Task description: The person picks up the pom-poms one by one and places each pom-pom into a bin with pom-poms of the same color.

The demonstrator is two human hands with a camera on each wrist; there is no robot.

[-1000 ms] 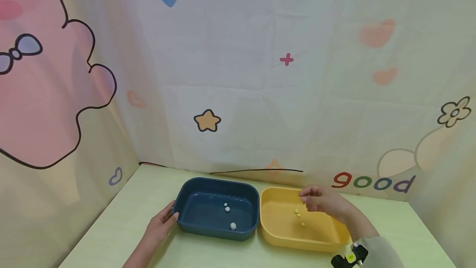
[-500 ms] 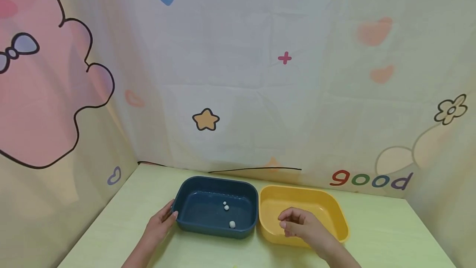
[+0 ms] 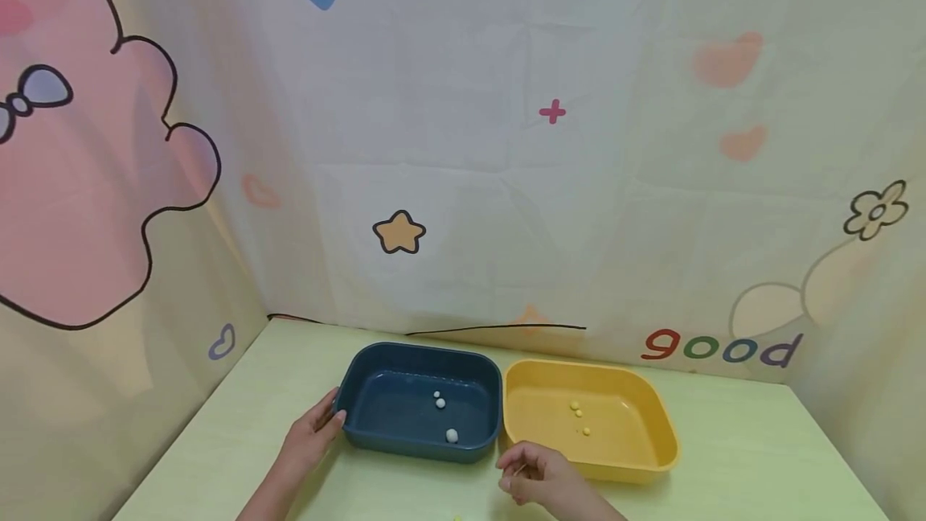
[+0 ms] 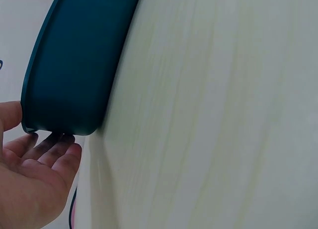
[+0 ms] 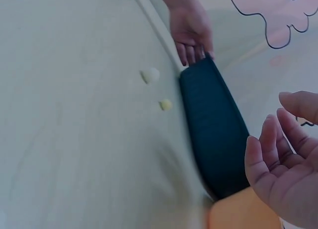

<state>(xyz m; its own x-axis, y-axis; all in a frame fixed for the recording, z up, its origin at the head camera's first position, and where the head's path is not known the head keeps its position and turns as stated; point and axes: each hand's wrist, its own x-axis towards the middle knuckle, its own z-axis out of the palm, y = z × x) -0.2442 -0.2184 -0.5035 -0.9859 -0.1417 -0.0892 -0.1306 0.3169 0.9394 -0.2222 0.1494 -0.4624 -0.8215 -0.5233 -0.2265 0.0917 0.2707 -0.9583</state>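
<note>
My left hand holds the left end of a dark blue plastic basin, its thumb at the rim and its fingers against the outer wall. Three small white balls lie inside. Touching that basin on the right is a yellow basin, with a few small yellow balls on its floor. In front of the yellow basin's near left corner hovers my right hand, fingers loosely bent. The right wrist view shows nothing between its thumb and fingers.
On the table in the right wrist view lie a whitish ball and a yellow ball, in front of the blue basin. A printed cloth backdrop stands behind and beside the pale table.
My right hand has moved from above the yellow basin toward me and left, past its near wall. My left hand has stayed on the blue basin.
</note>
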